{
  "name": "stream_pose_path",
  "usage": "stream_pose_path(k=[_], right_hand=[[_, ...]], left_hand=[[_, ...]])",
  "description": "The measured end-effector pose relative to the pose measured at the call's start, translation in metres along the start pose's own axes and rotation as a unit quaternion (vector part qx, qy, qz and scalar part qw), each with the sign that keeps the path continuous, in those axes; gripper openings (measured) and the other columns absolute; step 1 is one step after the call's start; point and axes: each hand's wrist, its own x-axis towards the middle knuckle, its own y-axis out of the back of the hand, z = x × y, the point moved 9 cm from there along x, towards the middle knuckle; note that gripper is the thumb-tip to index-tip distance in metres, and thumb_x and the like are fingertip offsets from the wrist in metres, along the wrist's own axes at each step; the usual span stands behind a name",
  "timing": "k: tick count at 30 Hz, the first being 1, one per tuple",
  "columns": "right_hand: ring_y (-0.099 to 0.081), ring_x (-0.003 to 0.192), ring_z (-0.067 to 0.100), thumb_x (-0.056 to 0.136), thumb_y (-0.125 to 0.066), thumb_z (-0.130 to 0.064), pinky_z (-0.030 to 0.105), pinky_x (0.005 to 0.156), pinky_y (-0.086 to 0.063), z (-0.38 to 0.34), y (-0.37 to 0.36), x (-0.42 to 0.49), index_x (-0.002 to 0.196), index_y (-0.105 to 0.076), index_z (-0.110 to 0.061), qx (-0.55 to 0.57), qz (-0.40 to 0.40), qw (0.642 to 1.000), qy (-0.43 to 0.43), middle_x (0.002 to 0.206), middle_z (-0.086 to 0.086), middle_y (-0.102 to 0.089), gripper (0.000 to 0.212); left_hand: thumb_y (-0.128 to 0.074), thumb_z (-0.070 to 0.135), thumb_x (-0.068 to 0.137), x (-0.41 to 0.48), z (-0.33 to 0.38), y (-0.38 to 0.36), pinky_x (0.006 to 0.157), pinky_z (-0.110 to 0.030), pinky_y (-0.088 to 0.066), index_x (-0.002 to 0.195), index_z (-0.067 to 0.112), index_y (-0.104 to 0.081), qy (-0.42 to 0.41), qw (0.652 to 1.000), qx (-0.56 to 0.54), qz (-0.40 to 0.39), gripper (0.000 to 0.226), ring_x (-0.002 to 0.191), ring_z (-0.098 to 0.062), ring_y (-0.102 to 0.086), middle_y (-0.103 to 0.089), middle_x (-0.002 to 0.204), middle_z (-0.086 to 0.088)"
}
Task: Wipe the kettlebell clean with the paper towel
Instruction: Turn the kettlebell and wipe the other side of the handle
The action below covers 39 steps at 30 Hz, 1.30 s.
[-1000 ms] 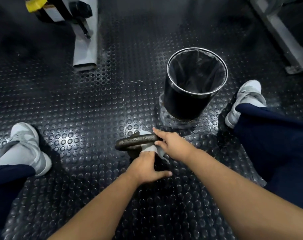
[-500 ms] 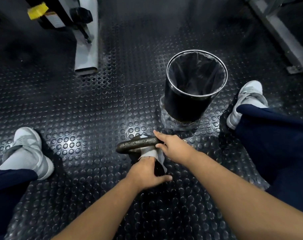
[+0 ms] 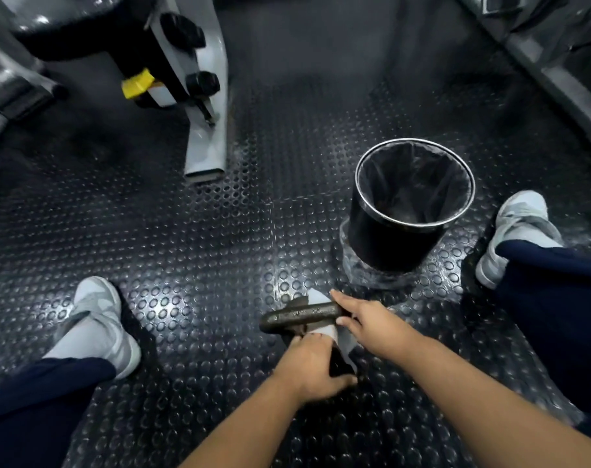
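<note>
The dark, rough cast-iron kettlebell (image 3: 302, 315) sits on the studded black rubber floor (image 3: 192, 251) between your feet, its thick handle uppermost and its body mostly hidden under your hands. Your right hand (image 3: 368, 320) rests on the handle's right end, fingers extended rather than curled, apparently to steady the weight while you wipe. Your left hand (image 3: 312, 364) is closed on the crumpled white paper towel (image 3: 331, 332), pressing it against the body just below the handle, with loose corners poking out behind and to the right. The round black bin with a chrome rim and dark liner (image 3: 398, 244) stands near, beyond your right hand, handy for the used towel. Leftward the floor is open; the grey steel machine leg (image 3: 207, 143) is well apart.
</note>
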Motion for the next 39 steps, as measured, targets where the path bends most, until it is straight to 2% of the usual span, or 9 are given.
stream_pose_path(k=[8, 11, 17, 20, 23, 27, 30, 36, 39], right_hand=[[-0.035, 0.149, 0.003, 0.107, -0.057, -0.024, -0.006, 0.102, -0.007, 0.004, -0.001, 0.002, 0.162, -0.032, -0.026, -0.006, 0.002, 1.0, -0.006, 0.164, -0.012, -0.037, 0.061], [-0.034, 0.149, 0.001, 0.106, -0.057, -0.026, 0.003, 0.111, -0.013, 0.004, -0.001, -0.001, 0.162, -0.033, -0.028, 0.003, 0.004, 1.0, -0.003, 0.164, -0.014, -0.036, 0.061], [-0.04, 0.146, 0.002, 0.106, -0.057, -0.024, 0.008, 0.112, -0.021, 0.001, 0.0, -0.006, 0.161, -0.034, -0.028, 0.008, 0.004, 1.0, -0.004, 0.163, -0.013, -0.039, 0.06], [-0.044, 0.145, 0.006, 0.107, -0.057, -0.024, 0.007, 0.107, -0.021, 0.001, 0.001, -0.005, 0.162, -0.033, -0.027, 0.002, 0.001, 1.0, -0.012, 0.163, -0.012, -0.039, 0.061], [-0.044, 0.144, 0.008, 0.107, -0.057, -0.023, 0.005, 0.105, -0.02, -0.001, 0.003, -0.003, 0.162, -0.033, -0.027, -0.002, 0.0, 1.0, -0.013, 0.164, -0.01, -0.039, 0.061], [-0.051, 0.138, 0.01, 0.107, -0.055, -0.025, 0.008, 0.097, -0.026, 0.001, 0.003, -0.008, 0.162, -0.032, -0.033, 0.0, -0.005, 1.0, -0.022, 0.161, -0.012, -0.044, 0.06], [-0.054, 0.134, 0.012, 0.108, -0.055, -0.025, 0.008, 0.094, -0.027, 0.0, 0.001, -0.009, 0.162, -0.033, -0.033, 0.0, -0.006, 1.0, -0.025, 0.16, -0.012, -0.046, 0.059], [-0.049, 0.141, 0.01, 0.108, -0.054, -0.026, 0.016, 0.111, -0.03, -0.004, 0.004, -0.01, 0.163, -0.03, -0.031, -0.002, -0.008, 0.999, -0.031, 0.163, -0.01, -0.041, 0.06], [-0.048, 0.141, 0.01, 0.108, -0.054, -0.027, 0.016, 0.112, -0.029, -0.003, 0.005, -0.009, 0.163, -0.03, -0.031, -0.004, -0.012, 1.0, -0.026, 0.164, -0.012, -0.039, 0.061]], left_hand=[[-0.07, 0.061, 0.089, 0.018, 0.016, 0.023, 0.101, -0.042, -0.052, 0.132, 0.026, -0.06, 0.006, 0.999, -0.021, -0.041, 0.056, 0.121, -0.029, -0.063, -0.069, 0.128, -0.005], [-0.072, 0.066, 0.085, 0.014, 0.008, 0.019, 0.1, -0.037, -0.051, 0.128, 0.024, -0.061, 0.015, 0.998, -0.036, -0.038, 0.061, 0.119, -0.026, -0.064, -0.07, 0.125, -0.001], [-0.07, 0.079, 0.076, 0.006, 0.001, 0.007, 0.098, -0.039, -0.048, 0.109, 0.025, -0.054, 0.022, 0.999, -0.029, -0.023, 0.065, 0.109, -0.02, -0.063, -0.067, 0.115, 0.005], [-0.069, 0.08, 0.073, 0.021, 0.002, 0.01, 0.098, -0.038, -0.052, 0.125, 0.03, -0.058, 0.027, 0.999, -0.042, -0.021, 0.073, 0.116, -0.021, -0.065, -0.07, 0.121, 0.006], [-0.07, 0.081, 0.069, 0.029, 0.005, 0.012, 0.107, -0.037, -0.049, 0.145, 0.035, -0.047, 0.026, 0.998, -0.048, -0.023, 0.092, 0.129, -0.022, -0.058, -0.063, 0.139, 0.004], [-0.072, 0.079, 0.073, 0.017, 0.007, 0.009, 0.1, -0.038, -0.051, 0.121, 0.026, -0.059, 0.029, 0.998, -0.039, -0.038, 0.073, 0.116, -0.021, -0.065, -0.07, 0.12, 0.004], [-0.066, 0.089, 0.069, 0.007, 0.002, 0.003, 0.101, -0.041, -0.047, 0.113, 0.025, -0.055, 0.025, 0.999, -0.033, -0.022, 0.078, 0.112, -0.019, -0.062, -0.066, 0.115, 0.007], [-0.064, 0.081, 0.073, 0.027, 0.006, 0.011, 0.099, -0.039, -0.053, 0.127, 0.036, -0.057, 0.014, 0.999, -0.045, -0.015, 0.07, 0.115, -0.02, -0.065, -0.07, 0.121, 0.006], [-0.063, 0.076, 0.078, 0.034, 0.013, 0.013, 0.102, -0.041, -0.053, 0.131, 0.036, -0.057, 0.0, 0.999, -0.031, -0.025, 0.066, 0.119, -0.022, -0.064, -0.069, 0.124, 0.003]])
